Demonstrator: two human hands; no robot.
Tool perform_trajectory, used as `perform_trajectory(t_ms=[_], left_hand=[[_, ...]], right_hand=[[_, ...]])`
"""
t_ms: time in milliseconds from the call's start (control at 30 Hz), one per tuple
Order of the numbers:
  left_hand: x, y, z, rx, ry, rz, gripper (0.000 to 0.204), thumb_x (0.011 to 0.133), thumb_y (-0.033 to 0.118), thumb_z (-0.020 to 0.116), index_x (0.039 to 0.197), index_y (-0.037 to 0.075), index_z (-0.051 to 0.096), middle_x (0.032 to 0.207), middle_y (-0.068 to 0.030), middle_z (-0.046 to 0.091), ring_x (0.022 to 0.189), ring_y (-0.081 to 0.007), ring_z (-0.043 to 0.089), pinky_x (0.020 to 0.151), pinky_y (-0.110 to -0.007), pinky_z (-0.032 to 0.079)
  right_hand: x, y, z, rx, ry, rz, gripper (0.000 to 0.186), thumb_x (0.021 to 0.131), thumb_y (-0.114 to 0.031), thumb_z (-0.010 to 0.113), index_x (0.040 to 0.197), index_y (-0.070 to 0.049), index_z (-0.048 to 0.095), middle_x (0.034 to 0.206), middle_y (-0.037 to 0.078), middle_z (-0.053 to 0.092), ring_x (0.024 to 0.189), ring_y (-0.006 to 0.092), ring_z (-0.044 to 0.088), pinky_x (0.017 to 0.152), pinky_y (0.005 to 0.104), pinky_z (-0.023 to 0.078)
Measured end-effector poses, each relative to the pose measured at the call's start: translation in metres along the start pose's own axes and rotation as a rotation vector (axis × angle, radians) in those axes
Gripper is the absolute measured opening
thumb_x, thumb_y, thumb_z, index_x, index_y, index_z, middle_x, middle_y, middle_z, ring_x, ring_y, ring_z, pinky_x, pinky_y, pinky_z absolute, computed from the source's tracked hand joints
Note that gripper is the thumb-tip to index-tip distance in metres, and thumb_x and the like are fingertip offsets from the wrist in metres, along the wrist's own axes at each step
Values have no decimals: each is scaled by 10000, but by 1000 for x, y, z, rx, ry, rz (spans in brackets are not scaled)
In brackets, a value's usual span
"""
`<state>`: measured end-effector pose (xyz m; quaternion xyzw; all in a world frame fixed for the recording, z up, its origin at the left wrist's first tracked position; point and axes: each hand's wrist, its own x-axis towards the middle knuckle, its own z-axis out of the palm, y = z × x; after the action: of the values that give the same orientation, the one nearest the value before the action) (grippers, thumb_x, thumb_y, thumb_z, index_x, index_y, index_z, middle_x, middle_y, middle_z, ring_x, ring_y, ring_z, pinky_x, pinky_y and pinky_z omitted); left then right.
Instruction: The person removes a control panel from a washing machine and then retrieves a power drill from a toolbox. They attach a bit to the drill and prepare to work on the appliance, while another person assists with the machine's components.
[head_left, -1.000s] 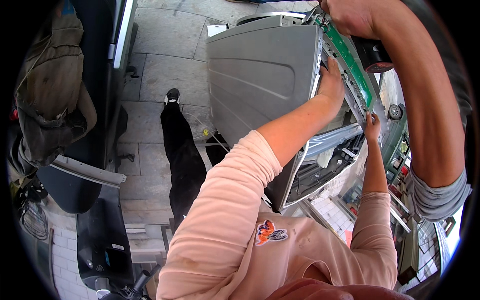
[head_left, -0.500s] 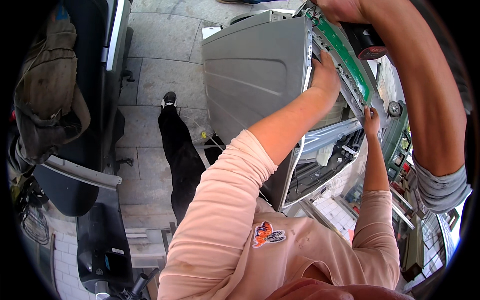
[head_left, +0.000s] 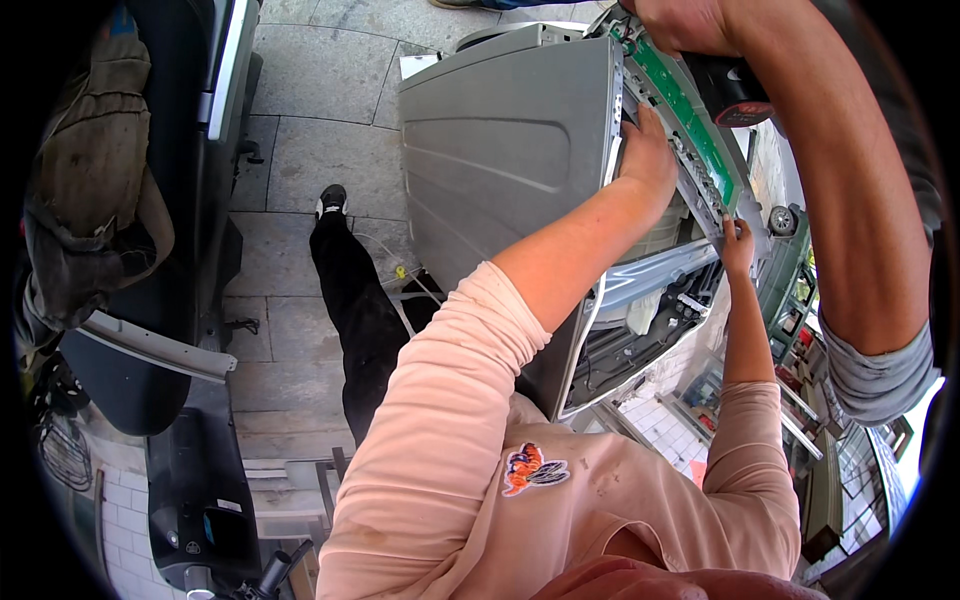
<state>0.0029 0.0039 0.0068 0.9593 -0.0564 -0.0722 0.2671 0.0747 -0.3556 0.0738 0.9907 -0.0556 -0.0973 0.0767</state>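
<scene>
A grey metal appliance cabinet (head_left: 490,150) fills the upper middle, its open side facing right. Along that side runs a long control panel strip with a green circuit board (head_left: 690,125). My left hand (head_left: 648,165) is closed at the strip's inner edge, some fingers hidden in the gap beside the cabinet rim. At the strip's lower end, my right hand (head_left: 738,245) pinches it between thumb and fingers. From the right, a co-worker's hand (head_left: 685,22) grips a black power drill (head_left: 730,98) over the upper end of the strip; the drill's tip is out of sight.
A scooter with a dark seat (head_left: 135,385) stands at the left, with a worn brown bag (head_left: 95,170) on it. A leg in black trousers (head_left: 350,310) is beside the cabinet on grey stone paving (head_left: 320,140). A green vehicle (head_left: 795,285) is farther right.
The view has shifted very slightly. Both my hands stay on the panel strip, and the co-worker's hand keeps the drill at its upper end.
</scene>
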Motion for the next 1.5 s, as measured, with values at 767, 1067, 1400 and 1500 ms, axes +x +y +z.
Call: perform_trajectory(t_ms=[767, 1067, 1400, 1500], left_hand=[[-3, -2, -7, 12, -3, 31, 517, 942, 209, 501, 1375, -72, 509, 1486, -298, 407, 1390, -457, 372, 1001, -532, 441], [-1, -1, -3, -4, -16, 16, 515, 947, 200, 489, 1377, -83, 500, 1487, -302, 403, 1394, -458, 365, 1010, -546, 431], [0, -1, -5, 4, -35, 16, 502, 957, 203, 474, 1382, -61, 507, 1489, -296, 404, 1397, -454, 364, 999, -542, 438], [-1, -2, -6, 7, -31, 16, 501, 957, 203, 474, 1380, -63, 508, 1488, -297, 405, 1395, -453, 368, 998, -544, 439]], right_hand=[[-1, -2, -1, 6, 2, -14, 677, 912, -562, 592, 1239, 30, 615, 1065, 289, 677, 1052, 404, 649, 906, 427, 482], [-2, -1, 1, 2, 40, -39, 658, 907, -553, 608, 1212, 30, 633, 1029, 285, 685, 1013, 404, 660, 879, 435, 492], [0, 1, 2, -4, 27, -20, 667, 905, -570, 601, 1204, 25, 640, 1039, 286, 685, 1031, 405, 659, 890, 432, 490], [-1, -3, 0, -7, 6, -9, 681, 904, -581, 594, 1216, 22, 633, 1049, 286, 684, 1038, 406, 657, 893, 436, 489]])
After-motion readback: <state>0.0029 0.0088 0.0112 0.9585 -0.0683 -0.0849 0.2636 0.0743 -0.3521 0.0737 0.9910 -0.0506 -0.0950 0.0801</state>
